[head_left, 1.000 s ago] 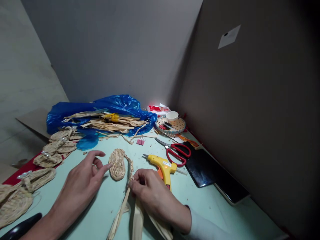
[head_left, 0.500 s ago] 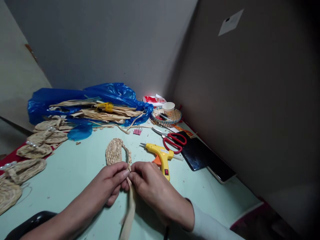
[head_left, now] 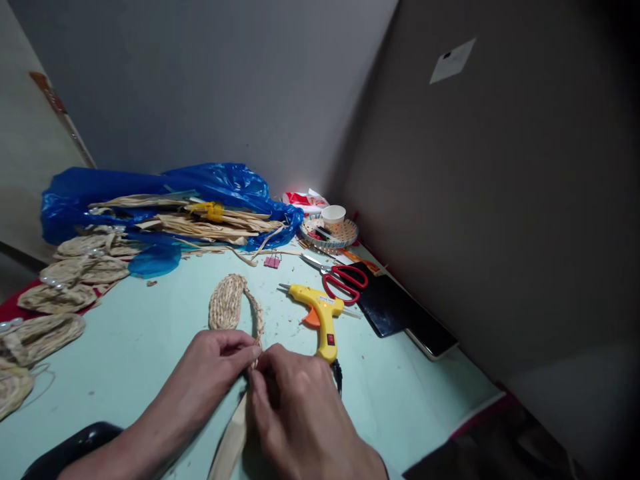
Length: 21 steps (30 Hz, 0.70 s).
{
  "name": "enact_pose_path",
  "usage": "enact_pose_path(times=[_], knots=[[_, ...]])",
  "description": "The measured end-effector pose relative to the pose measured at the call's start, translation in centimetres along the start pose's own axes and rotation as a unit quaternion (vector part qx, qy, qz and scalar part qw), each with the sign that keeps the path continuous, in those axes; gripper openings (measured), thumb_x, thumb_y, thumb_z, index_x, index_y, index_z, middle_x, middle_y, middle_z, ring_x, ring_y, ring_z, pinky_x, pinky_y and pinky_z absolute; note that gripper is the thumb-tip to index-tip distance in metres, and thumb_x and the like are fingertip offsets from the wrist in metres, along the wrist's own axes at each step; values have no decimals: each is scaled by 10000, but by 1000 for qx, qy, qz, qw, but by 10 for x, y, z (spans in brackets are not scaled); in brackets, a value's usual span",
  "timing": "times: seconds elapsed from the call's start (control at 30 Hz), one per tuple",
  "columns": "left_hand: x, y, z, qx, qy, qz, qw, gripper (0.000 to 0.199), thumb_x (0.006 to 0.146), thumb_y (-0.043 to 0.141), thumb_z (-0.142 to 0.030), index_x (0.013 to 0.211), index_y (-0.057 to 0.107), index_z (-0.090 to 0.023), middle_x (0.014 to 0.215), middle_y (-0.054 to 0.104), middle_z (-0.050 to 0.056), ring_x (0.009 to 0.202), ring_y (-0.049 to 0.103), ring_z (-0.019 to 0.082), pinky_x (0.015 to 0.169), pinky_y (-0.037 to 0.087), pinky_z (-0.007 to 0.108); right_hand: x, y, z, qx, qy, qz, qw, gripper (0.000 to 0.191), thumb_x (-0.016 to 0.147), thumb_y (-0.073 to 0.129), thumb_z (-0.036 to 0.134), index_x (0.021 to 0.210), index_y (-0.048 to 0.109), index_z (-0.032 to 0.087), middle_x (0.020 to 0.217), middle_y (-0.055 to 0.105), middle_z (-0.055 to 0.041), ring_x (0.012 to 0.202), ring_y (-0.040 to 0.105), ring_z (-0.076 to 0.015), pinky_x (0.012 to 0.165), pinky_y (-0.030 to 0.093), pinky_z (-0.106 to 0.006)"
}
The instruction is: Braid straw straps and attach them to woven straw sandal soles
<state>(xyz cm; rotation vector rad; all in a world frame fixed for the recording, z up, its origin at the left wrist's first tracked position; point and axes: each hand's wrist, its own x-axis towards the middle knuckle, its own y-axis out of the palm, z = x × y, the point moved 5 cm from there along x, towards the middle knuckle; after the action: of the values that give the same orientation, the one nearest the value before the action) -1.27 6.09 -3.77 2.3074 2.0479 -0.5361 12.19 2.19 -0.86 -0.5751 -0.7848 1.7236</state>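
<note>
A grey wall [head_left: 215,87] stands behind a pale green table [head_left: 400,400], with a darker wall [head_left: 475,200] on the right.

On the far left, woven straw slippers [head_left: 45,339] lie in a row, some with shiny white beads. A blue plastic bag [head_left: 90,193] is spread at the back, with a bundle of dry straw [head_left: 220,233] on it, tied with something yellow.

The left hand [head_left: 213,360] pinches a thin braid [head_left: 257,310] between thumb and finger. Just past it, a flat woven oval [head_left: 225,302] lies on the table, and the braid bends down from its top to the hands. Near the braid is a pink clip [head_left: 272,263]. The right hand [head_left: 297,393] is curled, its tips by the low end of the braid; I cannot tell if they pinch it.

The oval looks made, and part of the braid too. Below the hands, a wide straw strip [head_left: 231,437] hangs flat and not braided, so that part seems left to do.

Next come a red and white packet [head_left: 306,201], a yellow glue gun [head_left: 320,307], red scissors [head_left: 345,283] and two flat black things [head_left: 383,312].

The gun's label [head_left: 327,300], the packet and the wall paper [head_left: 453,61] are too small or blurry to read.
</note>
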Motion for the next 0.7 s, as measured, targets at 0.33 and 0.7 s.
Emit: enact_pose_path(times=[0.33, 0.7], knots=[[13, 0, 31, -89, -16, 37, 995, 249, 631, 757, -405, 594, 644, -187, 474, 457, -77, 425, 298, 78, 448, 202, 224, 18, -5, -3, -8, -14, -20, 1000, 188, 921, 559, 325, 799, 651, 215, 737, 692, -70, 641, 648, -208, 542, 391, -288], [9, -4, 37, -174, -38, 20, 984, 202, 644, 781, -408, 634, 764, -207, 657, 703, 43, 628, 611, 174, 649, 486, 288, 111, -73, 8, -201, -76, 12, 977, 234, 1021, 541, 249, 977, 748, 149, 888, 758, -93, 844, 705, -204, 761, 502, -309]])
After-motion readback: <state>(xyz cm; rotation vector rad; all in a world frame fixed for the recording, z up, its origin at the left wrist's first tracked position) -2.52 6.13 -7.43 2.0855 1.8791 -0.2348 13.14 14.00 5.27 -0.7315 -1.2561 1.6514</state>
